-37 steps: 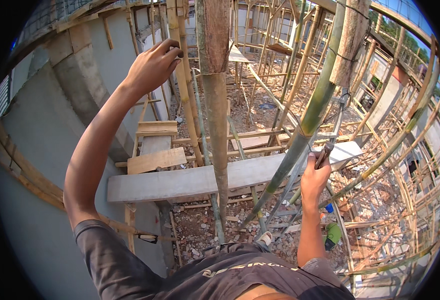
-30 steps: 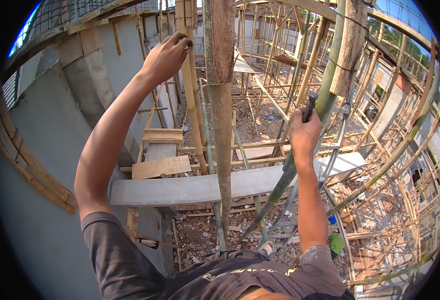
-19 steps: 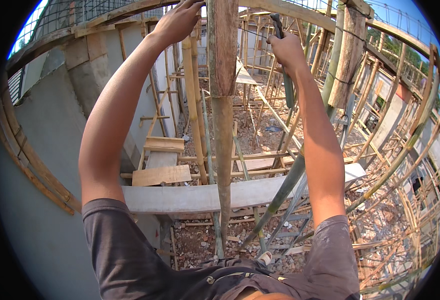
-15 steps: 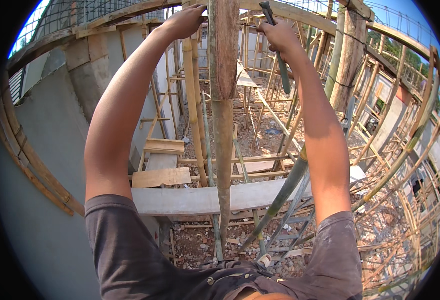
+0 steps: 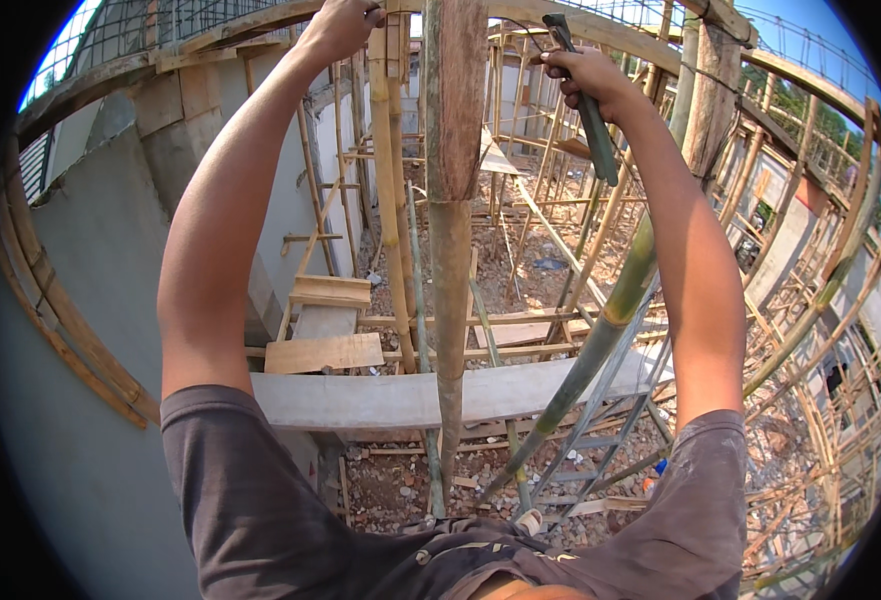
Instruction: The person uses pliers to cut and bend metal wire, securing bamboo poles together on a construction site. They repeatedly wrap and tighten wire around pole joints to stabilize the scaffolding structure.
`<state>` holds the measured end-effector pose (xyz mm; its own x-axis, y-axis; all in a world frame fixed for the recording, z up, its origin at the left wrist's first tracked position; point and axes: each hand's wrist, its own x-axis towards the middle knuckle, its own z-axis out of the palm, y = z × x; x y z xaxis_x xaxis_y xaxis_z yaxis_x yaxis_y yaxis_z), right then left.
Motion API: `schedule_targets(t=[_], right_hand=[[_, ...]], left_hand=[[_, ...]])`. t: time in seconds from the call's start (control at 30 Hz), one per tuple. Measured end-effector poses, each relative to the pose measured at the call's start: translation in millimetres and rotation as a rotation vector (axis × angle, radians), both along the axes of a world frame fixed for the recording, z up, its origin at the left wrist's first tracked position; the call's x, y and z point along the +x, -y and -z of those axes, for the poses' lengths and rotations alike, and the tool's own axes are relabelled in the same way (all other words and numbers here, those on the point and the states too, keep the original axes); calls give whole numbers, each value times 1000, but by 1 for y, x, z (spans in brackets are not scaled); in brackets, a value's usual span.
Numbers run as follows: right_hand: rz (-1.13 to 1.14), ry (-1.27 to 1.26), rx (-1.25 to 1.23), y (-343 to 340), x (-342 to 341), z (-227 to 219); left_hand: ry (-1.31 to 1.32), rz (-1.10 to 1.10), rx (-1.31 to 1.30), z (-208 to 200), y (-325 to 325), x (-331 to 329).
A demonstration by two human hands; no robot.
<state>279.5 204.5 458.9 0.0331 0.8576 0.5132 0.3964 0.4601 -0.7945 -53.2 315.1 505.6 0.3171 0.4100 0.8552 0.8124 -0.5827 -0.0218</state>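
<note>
High in the head view, my right hand (image 5: 592,80) grips a dark hand tool (image 5: 594,145) with a long greenish handle and a narrow head. The tool slants, its head up and the handle end hanging down; its exact kind is unclear. A thin dark wire (image 5: 523,30) curves beside the tool's head. At the upper edge my left hand (image 5: 343,30) is closed, fingers curled, beside the upright bamboo poles (image 5: 384,150); what it holds is too small to make out. Between my arms stands a thick wooden post (image 5: 452,110), and neither hand touches it.
A curved wooden beam (image 5: 600,30) crosses above. Below lie a pale concrete beam (image 5: 390,398), loose boards (image 5: 325,353) and a metal ladder (image 5: 600,440) over rubble ground. A slanted bamboo pole (image 5: 585,370) rises right; a grey wall (image 5: 90,330) stands left.
My right hand and the tool have moved right and slightly down. My left hand has moved left and up, partly out of the picture, and its fingers look more curled.
</note>
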Motion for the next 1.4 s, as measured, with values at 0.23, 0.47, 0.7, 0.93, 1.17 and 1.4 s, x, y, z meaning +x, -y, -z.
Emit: schedule_targets(t=[0.23, 0.47, 0.7, 0.93, 1.17, 1.4], right_hand=[[278, 232, 167, 0, 4, -9], [381, 267, 258, -42, -20, -25], [235, 57, 170, -42, -52, -36], [198, 235, 138, -19, -41, -34], [463, 494, 214, -15, -23, -64], [237, 383, 230, -24, -21, -86]], left_hand=[[151, 44, -119, -9, 14, -4], [316, 76, -267, -4, 20, -34], [586, 347, -648, -4, 65, -62], [819, 643, -748, 15, 67, -38], [1048, 1133, -992, 26, 54, -4], [1337, 1408, -936, 14, 73, 116]])
